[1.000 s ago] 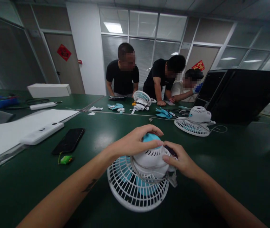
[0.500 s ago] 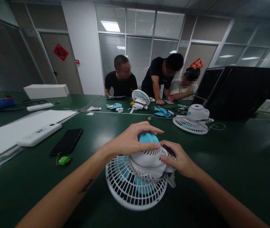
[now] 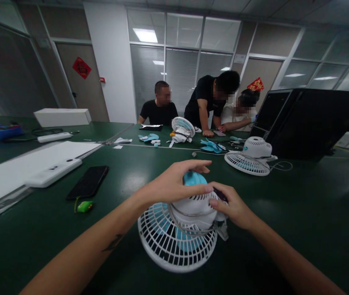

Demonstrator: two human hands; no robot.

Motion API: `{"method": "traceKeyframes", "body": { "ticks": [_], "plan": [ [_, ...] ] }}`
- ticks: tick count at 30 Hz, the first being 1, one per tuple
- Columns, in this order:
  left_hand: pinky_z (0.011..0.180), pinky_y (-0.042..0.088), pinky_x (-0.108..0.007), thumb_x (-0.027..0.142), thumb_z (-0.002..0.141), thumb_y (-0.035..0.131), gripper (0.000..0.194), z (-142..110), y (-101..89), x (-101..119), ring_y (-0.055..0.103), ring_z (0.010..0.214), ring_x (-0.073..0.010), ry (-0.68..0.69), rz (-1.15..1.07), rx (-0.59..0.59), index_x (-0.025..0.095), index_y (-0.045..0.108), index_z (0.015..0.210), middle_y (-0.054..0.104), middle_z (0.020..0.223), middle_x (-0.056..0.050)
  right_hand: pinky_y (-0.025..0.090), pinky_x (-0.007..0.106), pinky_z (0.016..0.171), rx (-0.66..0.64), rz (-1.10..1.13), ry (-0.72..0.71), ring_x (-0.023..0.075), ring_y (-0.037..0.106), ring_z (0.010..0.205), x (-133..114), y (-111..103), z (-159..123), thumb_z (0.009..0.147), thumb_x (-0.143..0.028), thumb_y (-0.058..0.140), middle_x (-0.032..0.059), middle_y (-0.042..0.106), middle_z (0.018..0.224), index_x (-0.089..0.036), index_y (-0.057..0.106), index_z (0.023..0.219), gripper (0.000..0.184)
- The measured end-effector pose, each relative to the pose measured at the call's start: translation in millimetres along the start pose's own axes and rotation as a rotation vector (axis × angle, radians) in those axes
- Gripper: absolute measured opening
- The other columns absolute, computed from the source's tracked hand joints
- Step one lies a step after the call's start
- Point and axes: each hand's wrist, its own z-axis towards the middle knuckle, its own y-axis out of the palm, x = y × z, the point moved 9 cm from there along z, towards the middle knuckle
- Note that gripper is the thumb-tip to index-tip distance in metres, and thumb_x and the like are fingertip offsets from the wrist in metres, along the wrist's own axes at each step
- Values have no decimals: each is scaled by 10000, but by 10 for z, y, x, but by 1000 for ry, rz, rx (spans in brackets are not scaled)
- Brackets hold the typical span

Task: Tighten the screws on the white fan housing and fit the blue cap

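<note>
A small white fan (image 3: 177, 256) lies grille down in front of me, its light-blue blades showing through the bars. A grey cord (image 3: 180, 225) is looped around its motor housing (image 3: 193, 211), which points up. My left hand (image 3: 177, 180) arches over the light-blue cap (image 3: 194, 178) on top, with the thumb laid across the housing and the fingers stretched out and apart from it. On the right side, my right hand (image 3: 231, 207) grips the housing, thumb in front. A dark piece (image 3: 220, 194) shows beneath its fingers; what it is I cannot tell.
On the green table (image 3: 125, 172) are a black phone (image 3: 87, 182) with a green charm (image 3: 84, 206), a white power strip (image 3: 54, 172) and white sheets. Farther off stand a second fan (image 3: 250, 162), a third fan (image 3: 183, 130), loose blue blades (image 3: 211, 145) and a black case (image 3: 309, 119). Several people work opposite.
The view has shifted slightly. My left fingers sit a little more lifted and open over the blue cap. The right hand keeps its grip, and the fan stays in place.
</note>
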Motion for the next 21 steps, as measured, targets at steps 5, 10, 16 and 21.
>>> {"method": "traceKeyframes", "body": {
  "ticks": [5, 10, 16, 21],
  "plan": [
    [928, 505, -411, 347, 715, 821, 597, -2, -49, -53, 663, 968, -233, -91, 119, 145, 140, 627, 1240, 706, 1061, -94, 431, 273, 685, -6, 15, 7, 184, 585, 772, -29, 0, -2, 833, -601, 613, 30, 646, 852, -164, 682, 960, 460],
    [888, 520, -376, 372, 728, 818, 442, 1, -85, -38, 673, 971, -227, -75, 101, 75, 172, 726, 1110, 729, 1068, -76, 434, 279, 686, -43, 12, 63, 188, 581, 783, -28, 29, -13, 823, -593, 614, 40, 653, 880, -163, 664, 982, 461],
    [933, 502, -373, 389, 714, 834, 400, 5, -117, -24, 674, 1034, -239, -34, 122, -20, 210, 759, 1064, 743, 1116, -61, 409, 275, 653, -43, -4, 94, 174, 544, 737, 13, 41, -20, 806, -584, 624, 31, 628, 845, -161, 661, 976, 457],
    [998, 475, -379, 393, 733, 823, 444, 3, -96, -22, 650, 1128, -240, 1, 97, -110, 232, 731, 1136, 725, 1196, -45, 383, 261, 610, -34, 11, 78, 154, 508, 685, -3, 42, -22, 808, -610, 615, 12, 582, 780, -154, 646, 923, 471]
  ]
}}
